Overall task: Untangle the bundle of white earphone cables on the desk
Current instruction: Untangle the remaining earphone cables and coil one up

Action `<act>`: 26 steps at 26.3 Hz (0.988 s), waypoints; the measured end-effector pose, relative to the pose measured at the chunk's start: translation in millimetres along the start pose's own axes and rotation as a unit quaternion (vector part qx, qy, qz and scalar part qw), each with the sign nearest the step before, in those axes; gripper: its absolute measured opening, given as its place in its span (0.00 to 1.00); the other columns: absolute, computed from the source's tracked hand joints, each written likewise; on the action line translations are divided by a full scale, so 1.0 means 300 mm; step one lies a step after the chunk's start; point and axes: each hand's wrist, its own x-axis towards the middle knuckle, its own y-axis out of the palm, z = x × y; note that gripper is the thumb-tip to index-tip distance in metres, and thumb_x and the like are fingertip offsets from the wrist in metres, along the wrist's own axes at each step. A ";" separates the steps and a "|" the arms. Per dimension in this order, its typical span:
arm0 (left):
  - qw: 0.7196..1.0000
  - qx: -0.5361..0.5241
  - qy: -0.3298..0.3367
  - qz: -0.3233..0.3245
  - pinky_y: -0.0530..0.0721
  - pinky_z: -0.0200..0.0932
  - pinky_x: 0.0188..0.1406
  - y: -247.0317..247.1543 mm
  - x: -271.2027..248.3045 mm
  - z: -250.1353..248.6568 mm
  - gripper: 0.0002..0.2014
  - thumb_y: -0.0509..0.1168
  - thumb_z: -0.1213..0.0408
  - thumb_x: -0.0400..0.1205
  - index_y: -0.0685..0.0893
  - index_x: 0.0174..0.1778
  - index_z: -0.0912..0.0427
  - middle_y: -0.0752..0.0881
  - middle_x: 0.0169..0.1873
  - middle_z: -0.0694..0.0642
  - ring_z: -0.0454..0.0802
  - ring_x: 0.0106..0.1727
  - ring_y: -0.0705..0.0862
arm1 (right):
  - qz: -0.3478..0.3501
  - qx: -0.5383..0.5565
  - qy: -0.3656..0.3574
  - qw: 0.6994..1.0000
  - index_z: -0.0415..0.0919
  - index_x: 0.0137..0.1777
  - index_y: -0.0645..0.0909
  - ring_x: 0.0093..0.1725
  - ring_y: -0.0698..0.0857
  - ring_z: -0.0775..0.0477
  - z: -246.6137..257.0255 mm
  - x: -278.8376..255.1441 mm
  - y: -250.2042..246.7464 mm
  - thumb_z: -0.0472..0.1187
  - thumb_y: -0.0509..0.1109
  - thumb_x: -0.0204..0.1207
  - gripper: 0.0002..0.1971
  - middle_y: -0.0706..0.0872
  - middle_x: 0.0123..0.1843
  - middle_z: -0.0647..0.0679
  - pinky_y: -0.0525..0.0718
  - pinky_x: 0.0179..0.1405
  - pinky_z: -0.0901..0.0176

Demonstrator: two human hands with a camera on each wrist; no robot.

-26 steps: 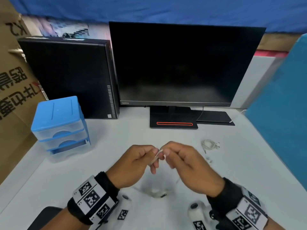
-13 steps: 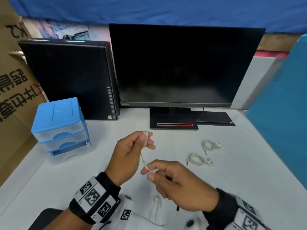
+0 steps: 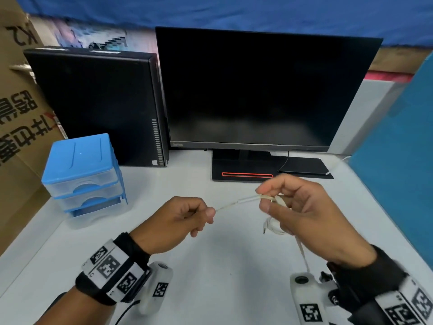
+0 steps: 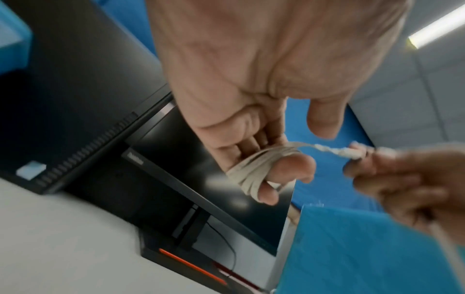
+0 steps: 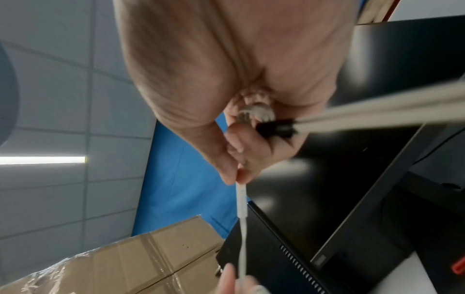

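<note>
Two hands work above the desk (image 3: pixel 234 266), held apart with one white earphone cable (image 3: pixel 236 202) stretched between them. The left hand (image 3: pixel 178 221) has turns of it looped round its curled fingers (image 4: pixel 269 191); the right hand (image 3: pixel 304 214) pinches the far end, slack dangling below. The step looks like drawing out a strand. Next, I judge, slip the loops off gently without tightening them.

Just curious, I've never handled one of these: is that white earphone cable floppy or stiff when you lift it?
Probably floppy: the earphone cable wraps in loops round the left hand's fingers. Likely light: pinches hold it. The loose end below the right hand dangles.
</note>
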 end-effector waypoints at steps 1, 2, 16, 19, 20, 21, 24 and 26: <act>0.999 -0.034 0.004 0.005 0.78 0.39 0.36 -0.003 -0.001 -0.013 0.19 0.66 0.44 0.76 0.86 0.34 0.58 0.84 0.30 0.55 0.47 0.31 0.79 | -0.017 0.017 0.000 1.000 0.39 0.50 0.86 0.25 0.73 0.56 -0.009 0.010 -0.008 0.27 0.73 0.76 0.08 0.85 0.40 0.44 0.73 0.21 0.66; 0.998 -0.068 0.012 -0.004 0.77 0.37 0.33 -0.002 -0.003 -0.030 0.17 0.67 0.48 0.76 0.86 0.33 0.58 0.82 0.28 0.57 0.46 0.29 0.78 | -0.029 0.038 0.006 0.999 0.38 0.50 0.86 0.24 0.73 0.53 -0.022 0.018 -0.008 0.26 0.73 0.76 0.08 0.85 0.41 0.43 0.73 0.20 0.64; 0.937 -0.265 0.057 -0.219 0.85 0.47 0.49 -0.021 0.011 -0.114 0.17 0.58 0.52 0.83 0.80 0.36 0.61 0.84 0.30 0.55 0.50 0.33 0.83 | -0.005 0.165 0.117 0.979 0.33 0.52 0.77 0.41 0.91 0.38 -0.121 -0.007 0.204 0.34 0.62 0.86 0.05 0.93 0.47 0.37 0.88 0.38 0.54; 0.966 -0.174 0.037 -0.185 0.86 0.41 0.44 0.022 0.008 -0.104 0.23 0.59 0.50 0.81 0.81 0.41 0.71 0.88 0.34 0.60 0.52 0.35 0.88 | -0.040 0.124 0.102 0.986 0.34 0.46 0.85 0.41 0.90 0.44 -0.134 -0.008 0.211 0.33 0.66 0.83 0.07 0.93 0.43 0.40 0.88 0.38 0.56; 0.972 -0.162 0.029 -0.169 0.86 0.40 0.44 0.043 0.009 -0.099 0.24 0.60 0.50 0.81 0.81 0.41 0.74 0.89 0.35 0.61 0.53 0.35 0.89 | -0.061 0.104 0.092 0.988 0.37 0.43 0.88 0.39 0.88 0.47 -0.142 -0.008 0.211 0.33 0.70 0.81 0.07 0.92 0.41 0.41 0.87 0.37 0.57; 0.976 -0.156 0.021 -0.152 0.87 0.41 0.44 0.063 0.010 -0.092 0.25 0.61 0.51 0.80 0.81 0.41 0.76 0.89 0.35 0.61 0.53 0.35 0.89 | -0.082 0.088 0.082 0.989 0.40 0.41 0.90 0.37 0.86 0.51 -0.149 -0.008 0.211 0.33 0.72 0.78 0.07 0.91 0.38 0.42 0.86 0.35 0.60; 0.984 -0.132 0.000 -0.118 0.87 0.47 0.46 0.104 0.008 -0.059 0.20 0.74 0.57 0.75 0.80 0.39 0.74 0.90 0.33 0.61 0.55 0.37 0.89 | -0.107 0.084 0.072 0.988 0.42 0.39 0.92 0.31 0.81 0.55 -0.160 -0.010 0.212 0.34 0.76 0.75 0.05 0.89 0.33 0.46 0.82 0.30 0.63; 0.988 -0.115 -0.008 -0.103 0.88 0.48 0.45 0.105 0.005 -0.040 0.14 0.81 0.65 0.71 0.81 0.37 0.67 0.89 0.33 0.59 0.54 0.36 0.86 | -0.105 0.090 0.077 0.987 0.40 0.39 0.92 0.30 0.82 0.53 -0.164 -0.011 0.210 0.33 0.76 0.75 0.05 0.89 0.32 0.45 0.83 0.29 0.61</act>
